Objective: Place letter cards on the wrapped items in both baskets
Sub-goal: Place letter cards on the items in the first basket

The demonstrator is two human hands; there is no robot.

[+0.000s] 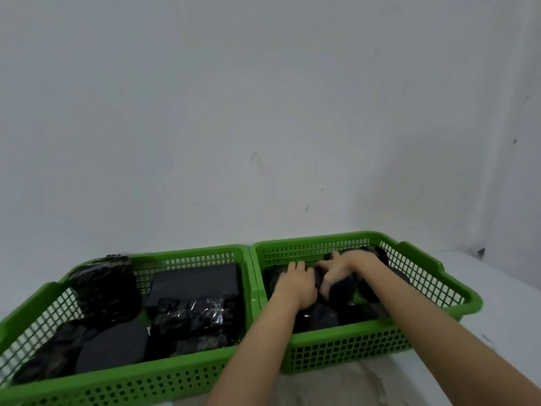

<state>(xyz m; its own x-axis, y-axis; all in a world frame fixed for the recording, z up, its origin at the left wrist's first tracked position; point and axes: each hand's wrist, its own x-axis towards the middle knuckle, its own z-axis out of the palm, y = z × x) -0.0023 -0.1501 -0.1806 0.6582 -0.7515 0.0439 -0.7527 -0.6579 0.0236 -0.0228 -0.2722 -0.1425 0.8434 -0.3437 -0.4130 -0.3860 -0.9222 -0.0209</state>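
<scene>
Two green slotted baskets stand side by side on a white table. The left basket (187,373) holds several items wrapped in black film, among them a tall bundle (105,288), a flat box (194,284) and a round flat piece (112,351). Both my hands are inside the right basket (348,344), which also holds black wrapped items (322,316). My left hand (295,285) rests palm down on them. My right hand (341,269) curls its fingers around a dark wrapped item (341,290) in the middle. No letter card is visible.
A plain white wall rises right behind the baskets. White table surface (497,303) shows to the right of the right basket and a beige patch (336,385) lies in front of it.
</scene>
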